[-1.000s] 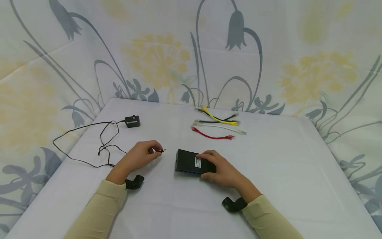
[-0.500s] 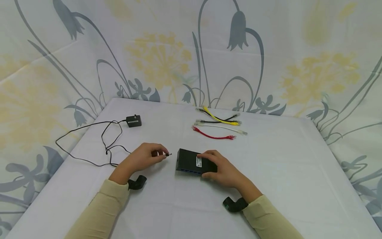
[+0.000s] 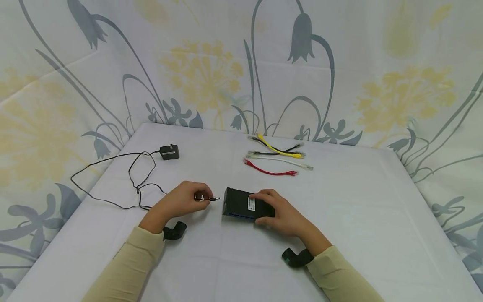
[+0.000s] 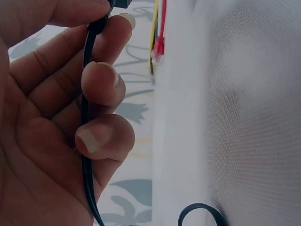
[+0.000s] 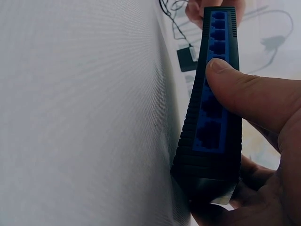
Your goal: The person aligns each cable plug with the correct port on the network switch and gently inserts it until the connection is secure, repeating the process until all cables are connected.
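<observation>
My left hand (image 3: 186, 198) pinches the barrel plug (image 3: 214, 199) of a thin black power cable between thumb and fingers. Its metal tip points right, a short gap from the left end of a black network switch (image 3: 235, 202). In the left wrist view the cable (image 4: 86, 169) runs down across the palm behind curled fingers. My right hand (image 3: 283, 216) grips the switch by its right part, thumb over the row of blue ports (image 5: 209, 134) and fingers on the far side. A white label (image 3: 251, 204) shows on its top.
The black power adapter (image 3: 169, 152) lies at the back left, its cord (image 3: 109, 158) looping across the white table (image 3: 241, 264). Behind the switch lie short network cables: a red one (image 3: 269, 171), a white one (image 3: 283, 160), a yellow one (image 3: 273, 147) and black ones. A patterned cloth (image 3: 211, 75) hangs behind.
My left hand has moved right and slightly nearer to me, bringing the plug closer to the switch. The cord has shifted along with it. My right hand and the switch have hardly moved.
</observation>
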A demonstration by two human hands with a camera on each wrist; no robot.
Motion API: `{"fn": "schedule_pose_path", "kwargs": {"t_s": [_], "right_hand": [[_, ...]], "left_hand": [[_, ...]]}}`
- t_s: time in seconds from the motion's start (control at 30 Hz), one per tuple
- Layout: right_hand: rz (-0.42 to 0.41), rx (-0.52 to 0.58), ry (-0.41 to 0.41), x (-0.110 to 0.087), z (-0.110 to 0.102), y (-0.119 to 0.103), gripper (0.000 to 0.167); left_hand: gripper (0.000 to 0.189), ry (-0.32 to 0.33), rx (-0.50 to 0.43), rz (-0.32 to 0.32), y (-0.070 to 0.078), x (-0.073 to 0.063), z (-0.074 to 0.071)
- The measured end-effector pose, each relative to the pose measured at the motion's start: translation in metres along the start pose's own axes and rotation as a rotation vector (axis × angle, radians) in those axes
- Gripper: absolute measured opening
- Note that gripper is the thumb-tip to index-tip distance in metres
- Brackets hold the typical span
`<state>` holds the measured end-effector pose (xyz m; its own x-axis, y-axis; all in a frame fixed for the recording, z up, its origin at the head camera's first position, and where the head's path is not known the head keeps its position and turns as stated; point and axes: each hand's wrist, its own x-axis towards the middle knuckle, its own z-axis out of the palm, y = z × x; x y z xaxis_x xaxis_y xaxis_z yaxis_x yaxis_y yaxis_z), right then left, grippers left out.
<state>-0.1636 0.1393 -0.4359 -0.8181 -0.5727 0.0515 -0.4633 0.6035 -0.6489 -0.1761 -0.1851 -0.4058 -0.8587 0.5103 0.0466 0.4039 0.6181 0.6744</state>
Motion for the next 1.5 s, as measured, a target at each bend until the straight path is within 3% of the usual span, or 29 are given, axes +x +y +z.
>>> {"fn": "schedule_pose_path", "kwargs": {"t_s": [0.37, 1.5], "right_hand": [[0.019, 0.007, -0.015, 0.0005, -0.002, -0.0008, 0.062], [0.022, 0.011, -0.019, 0.0008, -0.0014, -0.0009, 0.061]], "left_hand": [[0.013, -0.014, 0.016, 0.054, 0.0034, 0.001, 0.0008], [0.013, -0.039, 0.001, 0.097, 0.0094, 0.0004, 0.0035]]}}
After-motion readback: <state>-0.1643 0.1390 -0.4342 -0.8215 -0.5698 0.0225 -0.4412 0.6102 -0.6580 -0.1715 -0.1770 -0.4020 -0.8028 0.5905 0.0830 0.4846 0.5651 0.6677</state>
